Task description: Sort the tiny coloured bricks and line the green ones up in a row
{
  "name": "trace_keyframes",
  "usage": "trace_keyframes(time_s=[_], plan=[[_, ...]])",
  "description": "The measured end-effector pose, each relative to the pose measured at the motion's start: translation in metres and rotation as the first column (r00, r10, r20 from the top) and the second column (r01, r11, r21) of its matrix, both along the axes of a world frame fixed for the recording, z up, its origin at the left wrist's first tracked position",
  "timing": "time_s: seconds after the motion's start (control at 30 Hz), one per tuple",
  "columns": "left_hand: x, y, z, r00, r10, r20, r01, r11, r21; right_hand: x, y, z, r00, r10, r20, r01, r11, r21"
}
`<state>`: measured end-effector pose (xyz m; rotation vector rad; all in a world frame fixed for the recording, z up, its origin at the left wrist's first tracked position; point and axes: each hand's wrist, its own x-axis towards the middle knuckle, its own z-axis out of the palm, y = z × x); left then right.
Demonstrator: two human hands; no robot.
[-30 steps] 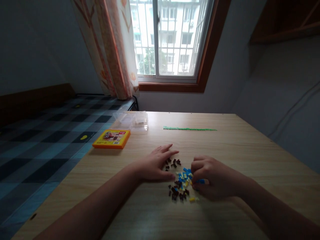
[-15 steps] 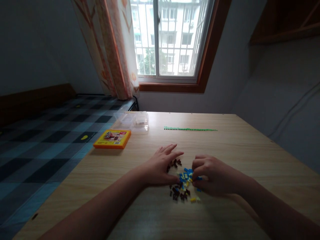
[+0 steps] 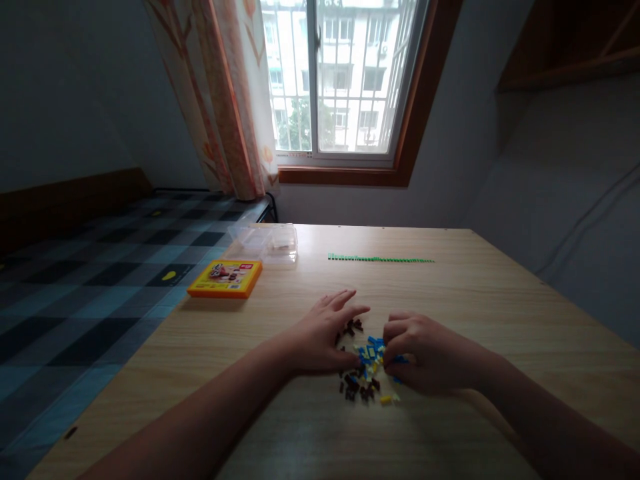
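Small blue building bricks, mixed with pale and yellow ones, lie in a loose pile between my hands. Dark brown bricks are scattered along the pile's near left side, and more brown ones show by my left fingers. My left hand rests at the pile's left with fingers spread and thumb at its edge. At the right edge, my right hand has its fingers curled together among the bricks; whatever they pinch is hidden. A yellow brick lies at the near side.
Small green bricks stand in a long row across the back of the wooden table. A yellow-orange box sits at the left edge, with a clear plastic case behind it. A bed adjoins the left side.
My left hand has shifted very slightly to the right. My right hand's fingers have moved slightly at the pile's edge, still curled.
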<state>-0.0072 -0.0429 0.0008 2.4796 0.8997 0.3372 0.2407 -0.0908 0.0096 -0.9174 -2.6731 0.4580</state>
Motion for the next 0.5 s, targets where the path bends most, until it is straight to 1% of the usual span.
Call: trace_keyframes(time_s=[0.13, 0.23, 0.3, 0.4, 0.5], plan=[[0.004, -0.001, 0.000, 1.000, 0.002, -0.029, -0.002, 1.000, -0.006, 0.006, 0.005, 0.000, 0.998, -0.019, -0.058, 0.019, 1.000, 0.004], [0.006, -0.001, -0.001, 0.999, 0.000, -0.040, 0.000, 1.000, -0.005, 0.012, 0.014, -0.004, 0.988, -0.089, -0.126, 0.099, 0.992, 0.074], [0.006, -0.001, -0.001, 0.999, 0.004, -0.042, -0.004, 1.000, -0.006, 0.015, 0.021, -0.010, 0.970, -0.167, -0.175, 0.190, 0.974, 0.123], [0.003, 0.001, -0.001, 0.999, 0.004, -0.049, -0.005, 1.000, -0.025, 0.015, 0.029, -0.024, 0.931, -0.287, -0.226, 0.323, 0.936, 0.140], [-0.002, 0.005, 0.000, 1.000, 0.001, -0.031, -0.003, 0.998, -0.058, 0.008, 0.036, -0.037, 0.911, -0.345, -0.227, 0.379, 0.917, 0.126]])
